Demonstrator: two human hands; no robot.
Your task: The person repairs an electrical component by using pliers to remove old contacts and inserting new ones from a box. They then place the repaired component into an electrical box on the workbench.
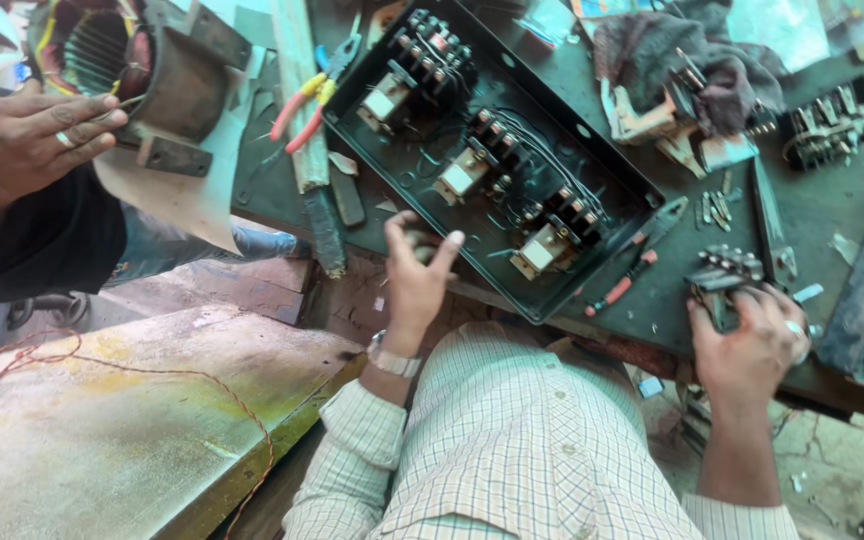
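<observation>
Contactor block [724, 283], one, grey with a row of terminal screws along its top, lies on the dark workbench [812, 215] just right of the black starter box [497, 150]; its long axis runs roughly left to right, screws facing away from the person. Right hand [752, 345] grasps it from below. Left hand [420, 272], at the box's near-left edge, pinches a small item [418, 243] too hidden to identify. Inside the box: three contactors. Beside the box: two pliers, red-yellow [307, 100] to its left and red-handled [637, 265] to its right.
</observation>
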